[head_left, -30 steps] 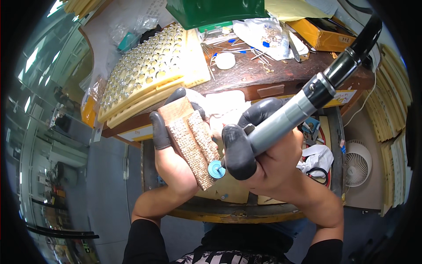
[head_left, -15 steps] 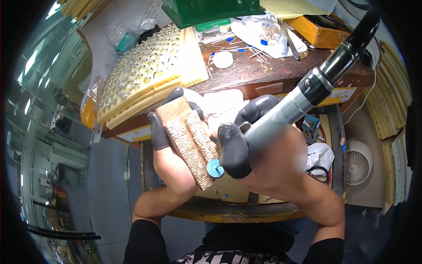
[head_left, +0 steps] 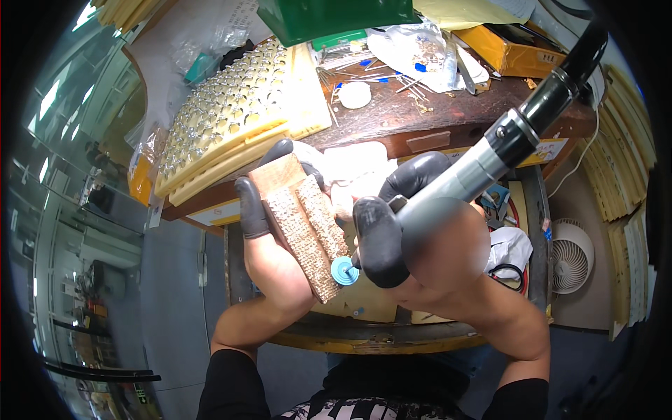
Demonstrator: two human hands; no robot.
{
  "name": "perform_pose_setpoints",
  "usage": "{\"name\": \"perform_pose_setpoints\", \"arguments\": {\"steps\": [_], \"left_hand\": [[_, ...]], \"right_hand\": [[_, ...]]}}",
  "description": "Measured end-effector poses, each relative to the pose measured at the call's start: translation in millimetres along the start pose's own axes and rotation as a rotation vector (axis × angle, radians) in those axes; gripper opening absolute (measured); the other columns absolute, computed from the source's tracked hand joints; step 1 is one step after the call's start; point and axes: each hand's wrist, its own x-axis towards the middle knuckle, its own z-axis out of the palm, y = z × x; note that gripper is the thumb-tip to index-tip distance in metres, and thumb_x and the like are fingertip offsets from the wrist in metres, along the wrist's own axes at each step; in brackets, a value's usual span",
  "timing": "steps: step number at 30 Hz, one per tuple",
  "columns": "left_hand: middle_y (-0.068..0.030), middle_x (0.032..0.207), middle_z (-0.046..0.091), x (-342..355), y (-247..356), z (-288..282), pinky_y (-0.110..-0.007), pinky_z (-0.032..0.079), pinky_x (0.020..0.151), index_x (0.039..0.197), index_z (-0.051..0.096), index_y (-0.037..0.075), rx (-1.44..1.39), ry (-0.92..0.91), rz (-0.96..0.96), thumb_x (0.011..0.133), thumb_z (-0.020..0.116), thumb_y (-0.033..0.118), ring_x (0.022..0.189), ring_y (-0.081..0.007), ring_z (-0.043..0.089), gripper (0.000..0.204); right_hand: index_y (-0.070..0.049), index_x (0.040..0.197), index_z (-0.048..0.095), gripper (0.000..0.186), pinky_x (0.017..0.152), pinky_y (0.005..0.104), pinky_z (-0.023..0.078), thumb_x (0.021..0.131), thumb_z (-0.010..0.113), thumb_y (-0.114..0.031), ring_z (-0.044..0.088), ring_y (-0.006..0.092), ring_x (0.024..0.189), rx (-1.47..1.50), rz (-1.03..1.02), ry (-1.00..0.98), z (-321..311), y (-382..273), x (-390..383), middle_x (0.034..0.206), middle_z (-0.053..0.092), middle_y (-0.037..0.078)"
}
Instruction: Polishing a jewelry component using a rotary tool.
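Note:
My left hand (head_left: 262, 199), with black finger covers, is closed around a wooden block (head_left: 278, 173). Two side-by-side strips of small, rough, gold-coloured pieces (head_left: 302, 234) cover most of the block's upper face. In my right hand (head_left: 385, 234), also with black finger covers, is a grey and black rotary handpiece (head_left: 458, 178), its cable end slanting to the upper right. The small blue disc (head_left: 344, 271) on its tip sits against or just beside the block's lower right edge; contact cannot be told. A blurred patch hides part of the right hand and wrist.
Beyond my hands, the wooden bench (head_left: 392, 122) bears a cream tray of round pieces (head_left: 227, 105), a white round lid (head_left: 355, 95), scattered thin burs and a green bin (head_left: 336, 17). Below is an open drawer (head_left: 371, 341). A white fan (head_left: 570, 255) stands at right.
My right hand, the handpiece and its blue disc have shifted slightly to the right. The left hand and the block stay in place.

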Motion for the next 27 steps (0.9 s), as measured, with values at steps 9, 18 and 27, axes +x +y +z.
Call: {"name": "perform_pose_setpoints", "arguments": {"steps": [9, 18, 27], "left_hand": [[-0.0064, 0.108, 0.057, -2, 2, 7, -0.038, 0.049, 0.088, 0.14, 0.047, 0.008, 0.065, 0.027, 0.014, 0.105, 0.035, 0.054, 0.098, -0.0198, 0.057, 0.059], [-0.0065, 0.106, 0.057, -3, 2, 14, -0.037, 0.051, 0.084, 0.138, 0.047, 0.007, 0.11, 0.052, 0.017, 0.106, 0.034, 0.052, 0.095, -0.019, 0.057, 0.057], [-0.0064, 0.106, 0.057, -4, 2, 16, -0.037, 0.052, 0.085, 0.136, 0.048, 0.006, 0.087, 0.089, 0.008, 0.106, 0.035, 0.051, 0.095, -0.0189, 0.058, 0.055]], "right_hand": [[0.006, 0.089, 0.061, 0.013, 0.054, 0.0262, 0.05, 0.086, 0.07, -0.003, 0.063, 0.0112, 0.056, -0.031, 0.035, 0.017, 2, -4, -1, 0.066, 0.064, 0.007], [0.006, 0.082, 0.061, 0.013, 0.054, 0.0259, 0.049, 0.084, 0.071, -0.003, 0.063, 0.0125, 0.056, -0.026, 0.054, -0.002, 0, -6, 0, 0.067, 0.063, 0.007], [0.006, 0.084, 0.061, 0.012, 0.052, 0.0262, 0.048, 0.085, 0.07, -0.002, 0.061, 0.0111, 0.057, -0.025, 0.015, 0.0, 0, -3, 0, 0.069, 0.063, 0.009]]}}
